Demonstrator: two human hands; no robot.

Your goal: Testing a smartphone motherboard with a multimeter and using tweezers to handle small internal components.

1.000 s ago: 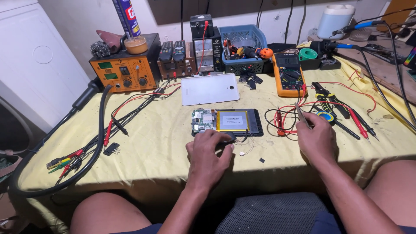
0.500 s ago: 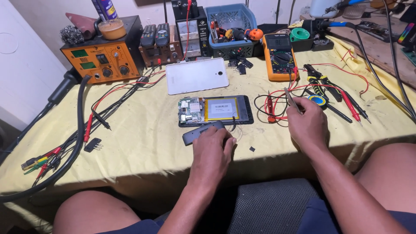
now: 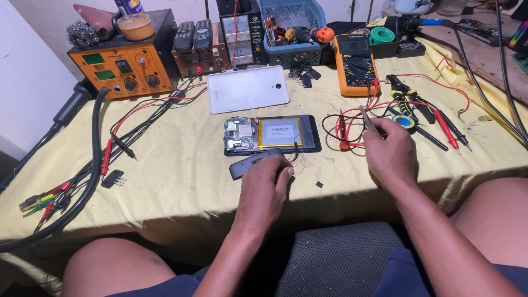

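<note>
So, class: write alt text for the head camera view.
A person's left hand rests on a dark grey handheld device beside an opened black tablet on a yellow cloth-covered bench, while the right hand holds thin metal tweezers.

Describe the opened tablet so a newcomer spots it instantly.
On the yellow tablecloth, look just below the white back cover. The opened tablet lies flat there, just beyond the left hand. Unlike its neighbours, it shows a bare circuit board and a silver battery.

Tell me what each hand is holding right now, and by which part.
The left hand grips a dark grey handheld device by its right end. The right hand pinches thin metal tweezers at their lower end.
</note>
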